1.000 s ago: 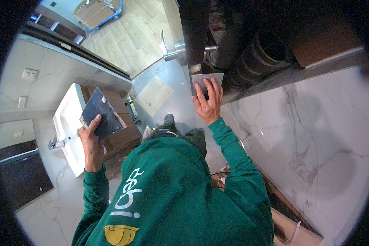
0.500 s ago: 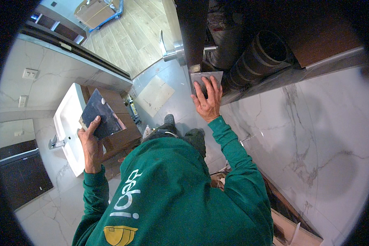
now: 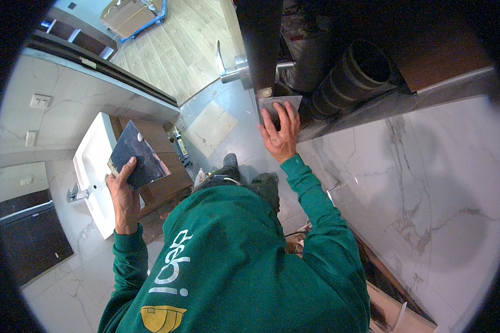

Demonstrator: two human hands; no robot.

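Head view: a marbled wall (image 3: 361,183) fills much of the right side, its upper edge meeting a grey ledge (image 3: 444,86). Grey floor (image 3: 245,125) runs between that wall and the white sink (image 3: 100,208) at left, giving the feet (image 3: 230,160) a narrow lane that reaches up to wood flooring (image 3: 178,61). The dark door (image 3: 255,44) stands at upper centre, its lever handle (image 3: 238,70) jutting to both sides. A ribbed pipe (image 3: 339,91) leans above the ledge. On the floor lies a pale square sheet (image 3: 210,129). The left hand (image 3: 123,194) grips a dark plate (image 3: 139,158) by its lower left edge, thumb on top; the other edges stick out freely over the sink and cabinet (image 3: 169,161). The right hand (image 3: 281,133), fingers spread, lies on a smaller grey plate (image 3: 268,104) beside the door's edge; whether it grips or only presses, I cannot tell.
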